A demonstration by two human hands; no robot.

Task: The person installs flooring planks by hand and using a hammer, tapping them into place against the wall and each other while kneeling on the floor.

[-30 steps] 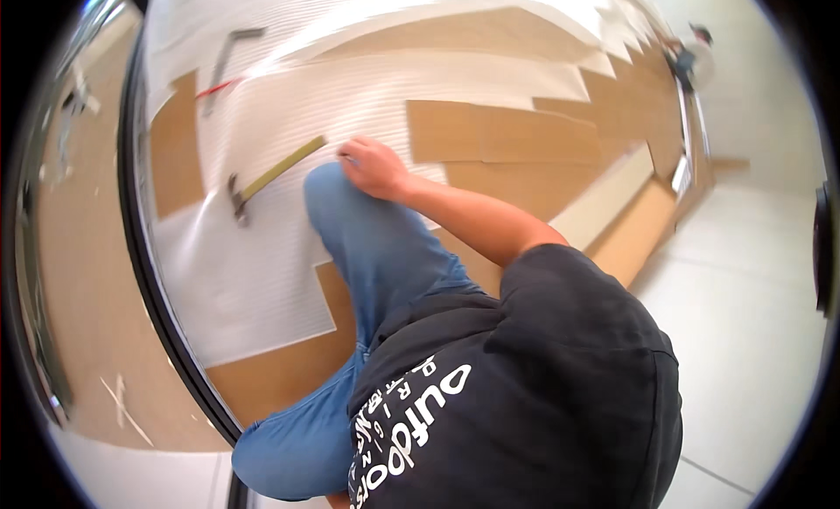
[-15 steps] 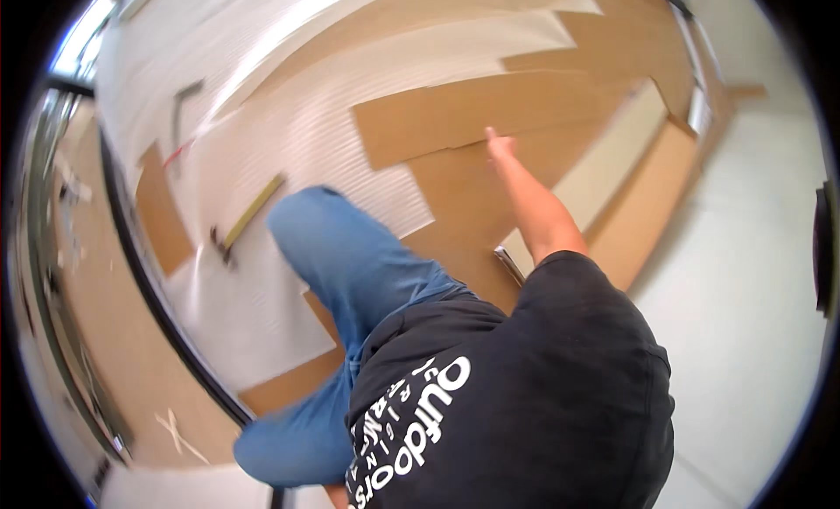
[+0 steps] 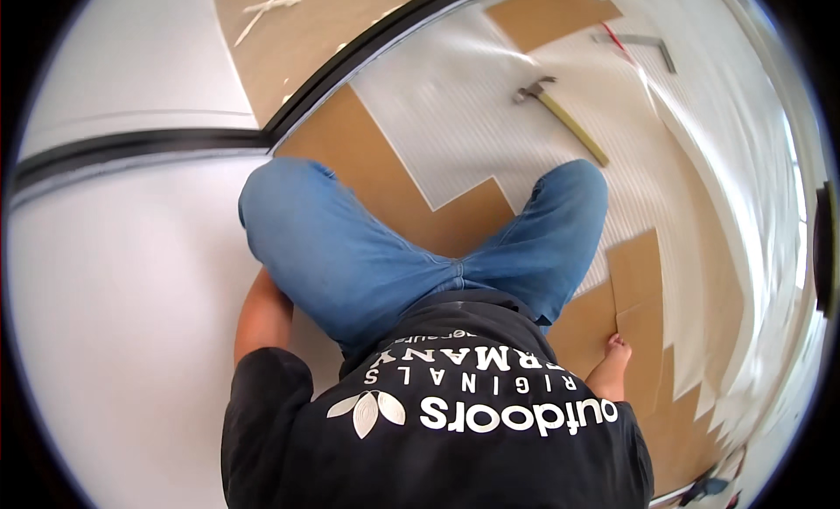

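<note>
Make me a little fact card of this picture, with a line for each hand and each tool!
Left hand: hidden by the left leg; the forearm shows
Right hand: by the brown boards; hard to tell if it grips anything
Hammer: lying on the white sheet, its yellow handle's end near the right knee
L-shaped bar: grey, past the hammer, with a red strip across it
</note>
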